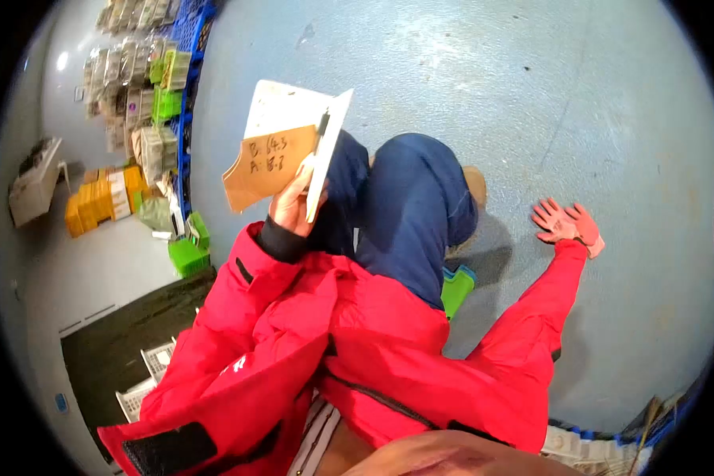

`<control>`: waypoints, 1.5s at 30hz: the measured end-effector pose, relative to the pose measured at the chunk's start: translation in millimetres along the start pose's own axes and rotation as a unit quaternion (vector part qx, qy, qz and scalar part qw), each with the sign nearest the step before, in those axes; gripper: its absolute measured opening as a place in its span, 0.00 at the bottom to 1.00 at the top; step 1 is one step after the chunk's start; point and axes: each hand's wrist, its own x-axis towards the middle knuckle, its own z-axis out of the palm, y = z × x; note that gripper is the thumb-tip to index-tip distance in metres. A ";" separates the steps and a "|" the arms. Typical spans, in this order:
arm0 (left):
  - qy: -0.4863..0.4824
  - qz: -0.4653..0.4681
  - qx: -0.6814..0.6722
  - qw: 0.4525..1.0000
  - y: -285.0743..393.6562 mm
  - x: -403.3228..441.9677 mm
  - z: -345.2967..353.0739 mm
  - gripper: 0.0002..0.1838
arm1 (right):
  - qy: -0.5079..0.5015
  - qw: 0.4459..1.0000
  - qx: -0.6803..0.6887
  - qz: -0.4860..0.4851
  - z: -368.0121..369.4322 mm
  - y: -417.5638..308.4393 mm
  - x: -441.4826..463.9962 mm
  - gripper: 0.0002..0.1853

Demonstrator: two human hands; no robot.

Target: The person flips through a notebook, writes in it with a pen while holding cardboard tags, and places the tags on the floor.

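Note:
My left hand (296, 205) is bare and closed around the lower edge of an open white notebook (282, 103), raised in front of my knees. A brown cardboard piece (266, 176) with handwritten letters and numbers lies against the notebook, under my thumb. Along the notebook's fold sits a black pen (323, 124). Out to the side, my right hand (565, 223) wears a pink work glove. Its fingers are spread and nothing is in it. Whether that glove touches the floor, I cannot tell.
Blue-grey floor (484, 63) spreads ahead. A green plastic item (457, 290) is beside my thigh. At left, bagged goods (127, 63) and green baskets (166, 103) stand along a blue pallet (186, 103). Yellow boxes (95, 205) and a green crate (188, 257) are nearby.

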 end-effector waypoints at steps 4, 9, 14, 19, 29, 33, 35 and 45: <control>-0.072 -0.012 -0.066 0.995 11.1 24.6 2.9 0.19 | 0.037 0.996 0.076 0.011 -36.9 -42.9 12.9 0.28; -0.119 -0.036 -0.084 0.989 37.0 101.7 5.0 0.17 | 0.078 0.936 0.342 -0.016 -97.2 -147.4 29.3 0.24; -0.101 -0.001 -0.122 0.987 78.9 150.0 29.1 0.14 | 0.103 0.874 0.454 -0.136 -147.0 -367.1 30.8 0.12; -0.102 0.063 -0.165 0.979 72.0 104.4 52.5 0.17 | -0.085 0.848 0.465 -0.241 -164.7 -535.5 -44.8 0.12; 0.005 0.073 -0.213 0.974 126.9 49.0 166.6 0.20 | -0.315 0.789 0.506 -0.150 -273.8 -605.4 -106.1 0.11; 0.022 0.111 -0.211 0.971 165.4 40.6 193.6 0.19 | -0.297 0.816 0.468 -0.166 -341.3 -637.4 -98.8 0.07; 0.039 0.137 -0.204 0.969 166.0 45.7 203.6 0.19 | -0.280 0.833 0.445 -0.171 -360.0 -632.3 -83.6 0.07; 0.013 0.064 -0.226 0.972 21.1 142.6 103.5 0.18 | -0.043 0.955 0.269 -0.115 -195.0 -344.4 93.3 0.14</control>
